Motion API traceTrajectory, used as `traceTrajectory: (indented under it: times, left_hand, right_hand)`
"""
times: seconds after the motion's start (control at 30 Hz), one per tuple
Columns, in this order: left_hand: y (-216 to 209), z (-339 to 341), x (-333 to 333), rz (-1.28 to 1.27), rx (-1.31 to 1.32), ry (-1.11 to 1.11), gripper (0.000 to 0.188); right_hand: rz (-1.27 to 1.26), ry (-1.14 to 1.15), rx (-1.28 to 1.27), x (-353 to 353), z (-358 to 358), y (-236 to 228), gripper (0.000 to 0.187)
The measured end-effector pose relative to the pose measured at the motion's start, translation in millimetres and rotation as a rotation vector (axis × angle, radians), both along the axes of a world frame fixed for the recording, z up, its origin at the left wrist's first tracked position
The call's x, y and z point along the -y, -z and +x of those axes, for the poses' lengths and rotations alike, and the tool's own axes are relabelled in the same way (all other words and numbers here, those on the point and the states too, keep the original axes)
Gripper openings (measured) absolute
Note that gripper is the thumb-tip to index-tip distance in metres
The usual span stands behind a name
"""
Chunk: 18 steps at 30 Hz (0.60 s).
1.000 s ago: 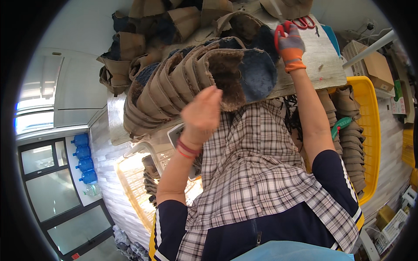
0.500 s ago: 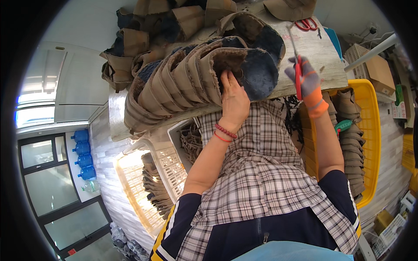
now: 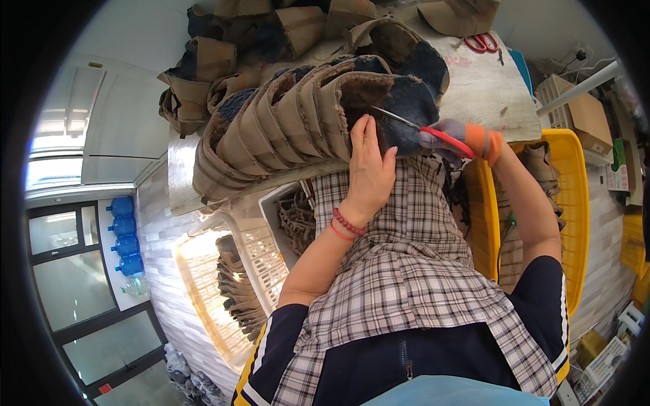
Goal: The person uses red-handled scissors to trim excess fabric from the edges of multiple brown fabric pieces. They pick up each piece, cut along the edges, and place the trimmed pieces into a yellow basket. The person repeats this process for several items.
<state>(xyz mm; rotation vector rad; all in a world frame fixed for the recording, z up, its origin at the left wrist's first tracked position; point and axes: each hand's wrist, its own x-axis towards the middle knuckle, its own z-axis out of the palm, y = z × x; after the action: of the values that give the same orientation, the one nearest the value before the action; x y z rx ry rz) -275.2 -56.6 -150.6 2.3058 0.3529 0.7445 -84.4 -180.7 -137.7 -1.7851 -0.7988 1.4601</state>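
Note:
A row of nested brown fabric pieces (image 3: pixel 271 128), shaped like boot uppers with fuzzy lining, lies along the table's near edge. The front piece (image 3: pixel 338 111) faces me, with a dark blue fuzzy part (image 3: pixel 412 101) on its right. My bare left hand (image 3: pixel 371 162) rests against the front piece's lower rim, fingers stretched out and thumb apart. In a grey and orange glove, my right hand (image 3: pixel 450 139) is shut on red-handled scissors (image 3: pixel 441 137). Their metal blades point left into the front piece's opening, just above my left fingertips. Whether they touch the fabric I cannot tell.
More brown pieces (image 3: pixel 298 34) are heaped at the back of the pale table (image 3: pixel 474 88), near another red-handled pair of scissors (image 3: pixel 482 43). A yellow crate (image 3: pixel 575 223) with stacked pieces stands at right. Below left are a white basket (image 3: pixel 196 291) and a grey bin (image 3: pixel 271 203).
My right hand has swung down and left, bringing the scissors from upright over the table to the front piece's opening. My left fingers have drawn back from inside to its lower rim.

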Motion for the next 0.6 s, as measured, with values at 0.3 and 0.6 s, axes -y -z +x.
traceTrajectory:
  times: [0.3,0.6]
  left_hand:
    - [-5.1,-4.0,1.6,-0.027,-0.018,0.005,0.056]
    - [-29.9,-38.6,-0.8,-0.228,-0.094,0.336,0.044]
  right_hand:
    - [0.046,-0.117,0.136,-24.9,14.0,-3.3,0.057]
    - [0.133,0.049,0.217,13.0,3.6,-10.0,0.046]
